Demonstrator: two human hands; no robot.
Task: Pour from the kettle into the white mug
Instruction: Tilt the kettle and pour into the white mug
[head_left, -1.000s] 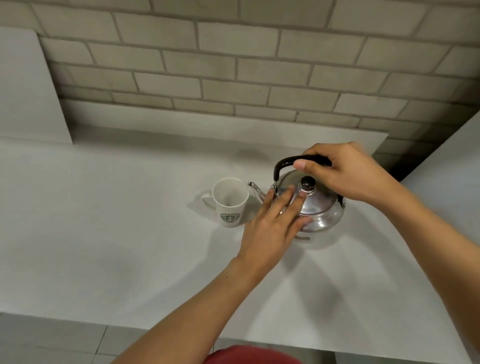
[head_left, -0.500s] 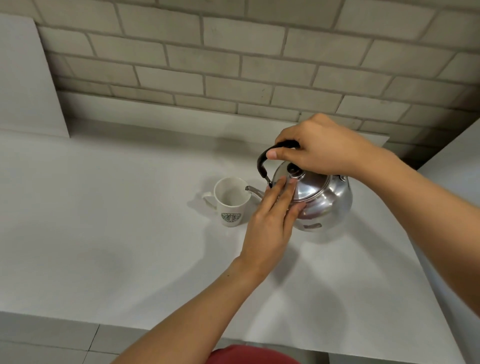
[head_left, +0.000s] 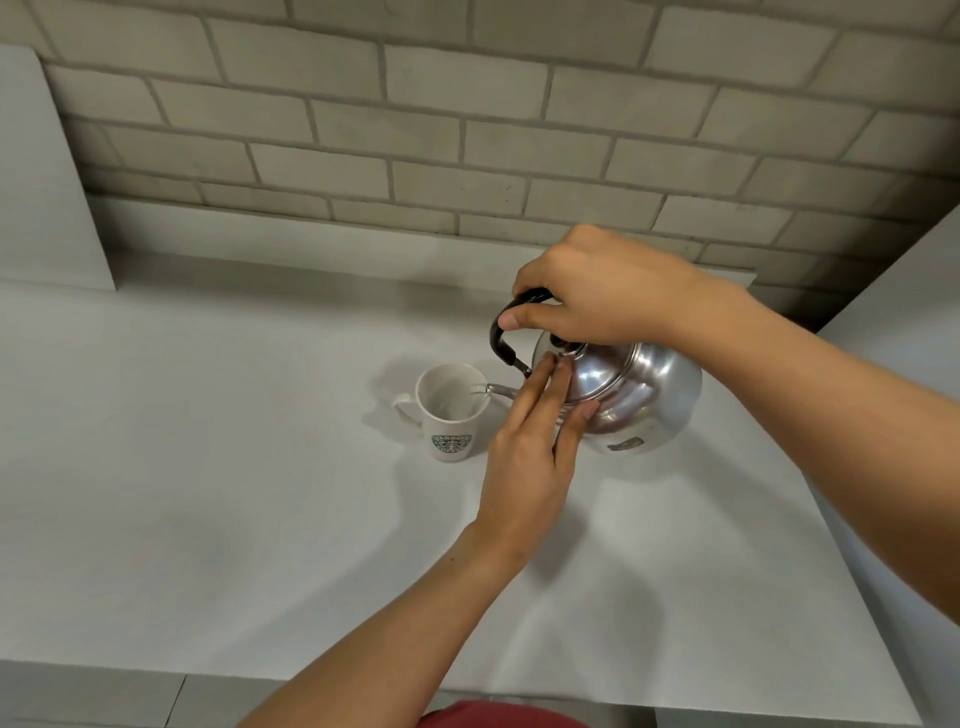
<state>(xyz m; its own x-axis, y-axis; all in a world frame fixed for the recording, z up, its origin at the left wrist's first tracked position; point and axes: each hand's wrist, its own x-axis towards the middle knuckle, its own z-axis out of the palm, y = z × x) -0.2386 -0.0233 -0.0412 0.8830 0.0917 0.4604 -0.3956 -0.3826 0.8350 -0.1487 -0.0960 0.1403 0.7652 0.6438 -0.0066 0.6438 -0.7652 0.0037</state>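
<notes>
Fingers (head_left: 540, 384) steady tilted kettle (head_left: 639, 395); spout (head_left: 498, 388) over white mug (head_left: 451, 410).

My right hand (head_left: 597, 291) covers most of the steel kettle's black handle (head_left: 501, 338); my left hand (head_left: 530, 457) hides the spout base.

Kettle (head_left: 639, 384) shiny polished metal; mug (head_left: 451, 415) glossy ceramic.

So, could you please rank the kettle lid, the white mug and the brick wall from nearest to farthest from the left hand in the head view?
1. Kettle lid: touched by the left hand's fingertips.
2. White mug: just left of the hand, apart.
3. Brick wall: far behind the counter.
</notes>
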